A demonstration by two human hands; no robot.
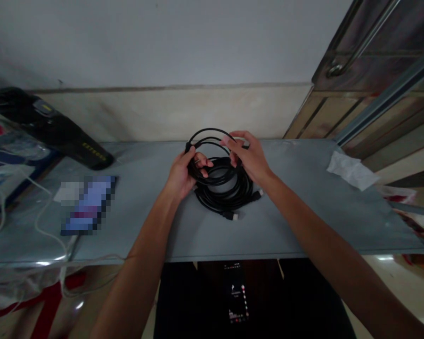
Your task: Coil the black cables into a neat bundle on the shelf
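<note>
Black rubber cable coil point(219, 200)

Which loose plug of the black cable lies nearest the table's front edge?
The plug at the coil's bottom sits nearer than the other plug, which juts out right.

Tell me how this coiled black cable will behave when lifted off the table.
The black cable looks floppy, since its loops droop loosely from the left hand. With no tie visible, the coil will probably slip apart if lifted by one loop. The end plug will likely swing, as it looks bulkier than the thin cord.
</note>
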